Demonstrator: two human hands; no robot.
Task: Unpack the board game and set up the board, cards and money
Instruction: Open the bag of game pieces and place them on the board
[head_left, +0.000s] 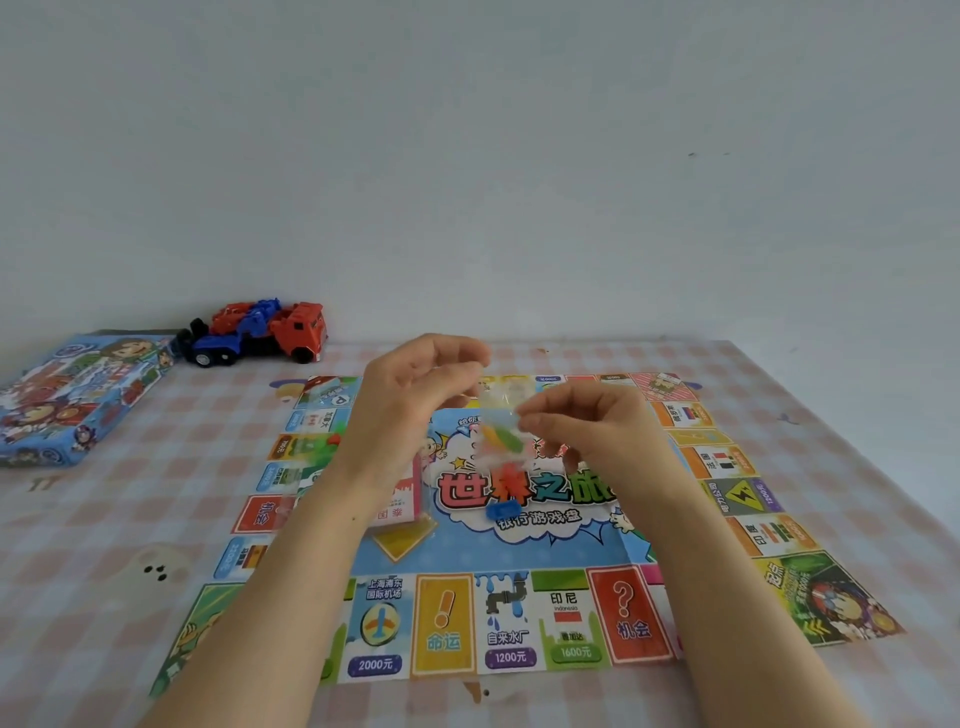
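Over game board (441, 623) centre, L hand (410, 395) & R hand (587, 431) each hold a pinch grip on clear bag of coloured tokens (501, 439). Risk: plastic rips w/ a jerk, tokens scatter off bench (831, 415). One blue token (503, 508) lies loose on board.

Colourful board (442, 626) lies flat, unfolded; clear piece bag (500, 437) held above.

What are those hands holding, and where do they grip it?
A small clear bag of coloured game pieces. The left hand pinches its top, the right hand its right edge; blur hides the exact grip.
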